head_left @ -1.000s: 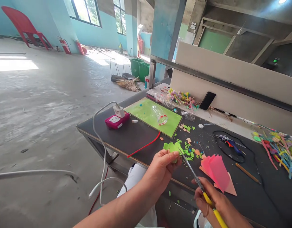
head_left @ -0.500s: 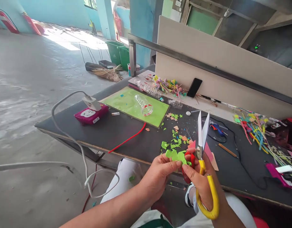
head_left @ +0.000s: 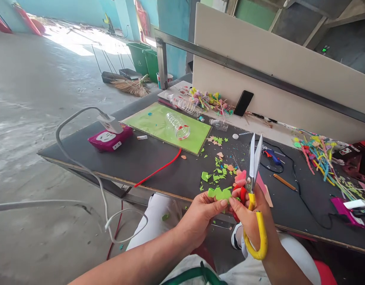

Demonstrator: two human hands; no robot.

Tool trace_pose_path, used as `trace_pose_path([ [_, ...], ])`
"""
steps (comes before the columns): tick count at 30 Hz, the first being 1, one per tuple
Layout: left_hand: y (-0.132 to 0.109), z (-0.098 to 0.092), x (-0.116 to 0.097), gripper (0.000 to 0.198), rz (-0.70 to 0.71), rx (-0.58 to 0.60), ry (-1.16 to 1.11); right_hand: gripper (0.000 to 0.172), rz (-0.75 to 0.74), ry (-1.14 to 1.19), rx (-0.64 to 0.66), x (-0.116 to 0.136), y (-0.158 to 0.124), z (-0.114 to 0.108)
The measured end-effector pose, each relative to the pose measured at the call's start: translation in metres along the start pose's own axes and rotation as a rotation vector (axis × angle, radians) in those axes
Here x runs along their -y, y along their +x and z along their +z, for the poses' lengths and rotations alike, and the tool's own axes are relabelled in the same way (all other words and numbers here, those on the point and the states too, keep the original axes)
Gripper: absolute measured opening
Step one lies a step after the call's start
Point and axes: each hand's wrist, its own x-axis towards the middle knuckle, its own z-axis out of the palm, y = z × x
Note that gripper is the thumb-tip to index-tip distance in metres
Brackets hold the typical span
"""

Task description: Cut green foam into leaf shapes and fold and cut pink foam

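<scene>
My left hand (head_left: pixel 200 215) pinches a small green paper cut-out (head_left: pixel 219 193) at the near edge of the dark table (head_left: pixel 158 166). My right hand (head_left: pixel 253 221) is closed round the yellow-and-red handles of a pair of scissors (head_left: pixel 255 174); their blades point straight up, slightly apart. Its fingertips also touch the right side of the green cut-out. Green and orange paper scraps (head_left: pixel 220 170) lie on the table just beyond both hands. A pink paper piece (head_left: pixel 240 178) shows behind the scissors.
A green sheet (head_left: pixel 158 126) with a clear plastic bottle (head_left: pixel 178 126) lies at the back left. A pink power strip (head_left: pixel 109 138) with a white cable sits at the left. A red wire (head_left: pixel 158 170), pencil (head_left: pixel 285 183), phone (head_left: pixel 243 103) and coloured sticks (head_left: pixel 319 156) are around.
The scissors went from lying low and pointing at the table to standing upright in my right hand. Both hands came together on the green cut-out, and my view swung right and down.
</scene>
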Motion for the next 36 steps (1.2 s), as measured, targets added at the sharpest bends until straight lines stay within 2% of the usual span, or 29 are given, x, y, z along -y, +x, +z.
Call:
trace_pose_path([
  [4, -0.001, -0.013, -0.01, 0.037, -0.118, 0.119, 0.068, 0.032, 0.02, -0.011, -0.025, 0.002, 0.002, -0.005],
  [7, -0.001, -0.021, -0.022, 0.054, -0.155, 0.151, 0.098, 0.034, 0.066, 0.021, 0.003, 0.001, 0.003, -0.008],
  [9, 0.0, -0.023, -0.028, 0.055, -0.155, 0.119, 0.125, 0.036, 0.092, 0.027, 0.024, 0.001, 0.003, -0.007],
  [11, 0.003, -0.023, -0.03, 0.043, -0.167, 0.055, 0.181, 0.037, 0.112, 0.015, 0.033, 0.002, 0.002, -0.004],
  [13, 0.005, -0.022, -0.028, 0.029, -0.178, -0.003, 0.251, 0.038, 0.124, 0.011, 0.052, 0.003, 0.002, -0.002],
  [16, 0.007, -0.023, -0.021, 0.023, -0.18, -0.051, 0.323, 0.037, 0.128, 0.028, 0.082, 0.002, 0.001, 0.0],
  [23, 0.004, -0.026, -0.017, 0.021, -0.182, -0.056, 0.334, 0.039, 0.183, 0.019, 0.138, 0.006, 0.0, -0.002],
  [26, 0.003, -0.025, -0.02, 0.021, -0.177, -0.065, 0.305, 0.04, 0.149, -0.038, 0.123, 0.01, 0.001, -0.009],
  [29, 0.003, -0.025, -0.026, 0.021, -0.164, -0.1, 0.282, 0.036, 0.085, -0.08, 0.195, 0.013, -0.001, -0.02],
  [33, 0.003, -0.03, -0.043, 0.023, -0.062, -0.182, 0.261, 0.048, 0.068, -0.094, 0.39, 0.009, -0.01, -0.029],
  [36, 0.001, -0.035, -0.06, 0.023, 0.036, -0.223, 0.228, 0.055, 0.058, -0.179, 0.386, -0.006, -0.018, -0.031],
])
